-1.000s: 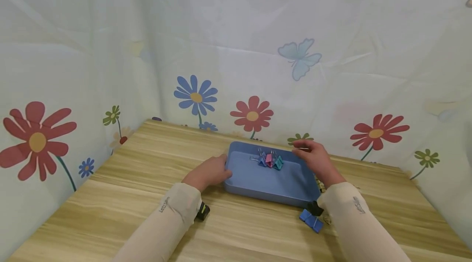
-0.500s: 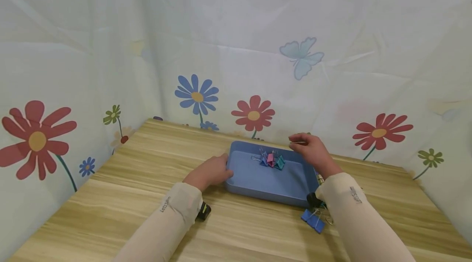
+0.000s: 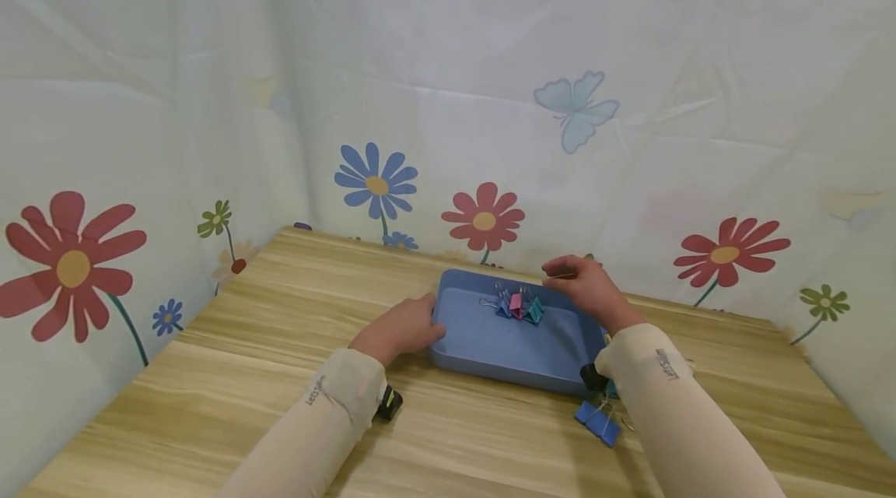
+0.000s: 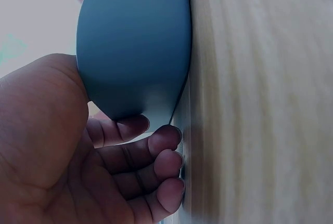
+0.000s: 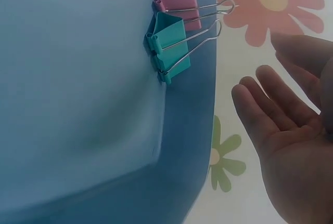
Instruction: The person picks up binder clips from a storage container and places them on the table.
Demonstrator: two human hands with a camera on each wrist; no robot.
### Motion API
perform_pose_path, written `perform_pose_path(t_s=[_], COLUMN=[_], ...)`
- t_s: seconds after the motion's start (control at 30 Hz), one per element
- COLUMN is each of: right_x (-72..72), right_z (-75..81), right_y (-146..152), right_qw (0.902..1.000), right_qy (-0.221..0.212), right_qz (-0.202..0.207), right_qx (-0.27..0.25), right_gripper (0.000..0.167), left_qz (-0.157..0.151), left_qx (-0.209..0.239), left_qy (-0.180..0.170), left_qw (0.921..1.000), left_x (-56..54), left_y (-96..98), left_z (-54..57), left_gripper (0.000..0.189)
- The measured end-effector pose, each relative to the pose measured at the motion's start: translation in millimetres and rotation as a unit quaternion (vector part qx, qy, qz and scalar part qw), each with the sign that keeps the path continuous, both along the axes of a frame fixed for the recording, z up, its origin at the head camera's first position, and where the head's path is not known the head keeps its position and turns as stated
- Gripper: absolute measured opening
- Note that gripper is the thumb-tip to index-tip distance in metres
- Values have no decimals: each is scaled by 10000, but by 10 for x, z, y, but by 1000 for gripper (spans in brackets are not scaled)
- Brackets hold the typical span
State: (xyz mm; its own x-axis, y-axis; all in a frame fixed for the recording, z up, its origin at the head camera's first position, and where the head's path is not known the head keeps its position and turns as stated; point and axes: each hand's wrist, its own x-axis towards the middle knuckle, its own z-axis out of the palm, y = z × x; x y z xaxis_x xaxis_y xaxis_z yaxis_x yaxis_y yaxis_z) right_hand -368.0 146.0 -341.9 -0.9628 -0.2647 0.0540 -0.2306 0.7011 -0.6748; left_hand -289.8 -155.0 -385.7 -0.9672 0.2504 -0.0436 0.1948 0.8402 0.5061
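Note:
A shallow blue tray [image 3: 490, 346] lies on the wooden table. My left hand [image 3: 397, 329] grips its left end, thumb over the rim and fingers curled at the outer wall, as the left wrist view shows. Inside, near the back wall, stand a blue binder clip [image 3: 502, 307], a pink binder clip [image 3: 516, 306] and a teal binder clip [image 5: 174, 47], side by side with wire handles raised. Over the tray's back right edge hovers my right hand [image 3: 588, 288], fingers loosely bent. Nothing shows between them, and in the right wrist view they are apart from the clips.
Just off the tray's front right corner lies a blue binder clip [image 3: 598, 422] on the table. A teal piece [image 3: 611, 389] beside it is mostly hidden by my right sleeve [image 3: 658, 373]. A flowered curtain [image 3: 483, 132] rises behind the table [image 3: 315, 280].
My right hand has drifted left along the tray's back edge, toward the clips. My left hand keeps its grip on the tray, and the clips stay in place.

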Motion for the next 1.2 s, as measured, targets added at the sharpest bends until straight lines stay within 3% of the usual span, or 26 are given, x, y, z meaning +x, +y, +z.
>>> perform_pose_path(t_s=[0.53,1.2], right_x=[-123,-115], right_z=[-50,-70], right_y=[-183,-288], right_qw=[9978,9928], right_qy=[-477,-285], right_qz=[184,315], right_qx=[423,1120], right_gripper=[37,25], left_qz=[-8,-18], left_qx=[25,15], left_qy=[-3,-3], left_qw=[10000,10000], left_x=[10,27], left_y=[-4,7], left_z=[11,35], left_gripper=[59,57])
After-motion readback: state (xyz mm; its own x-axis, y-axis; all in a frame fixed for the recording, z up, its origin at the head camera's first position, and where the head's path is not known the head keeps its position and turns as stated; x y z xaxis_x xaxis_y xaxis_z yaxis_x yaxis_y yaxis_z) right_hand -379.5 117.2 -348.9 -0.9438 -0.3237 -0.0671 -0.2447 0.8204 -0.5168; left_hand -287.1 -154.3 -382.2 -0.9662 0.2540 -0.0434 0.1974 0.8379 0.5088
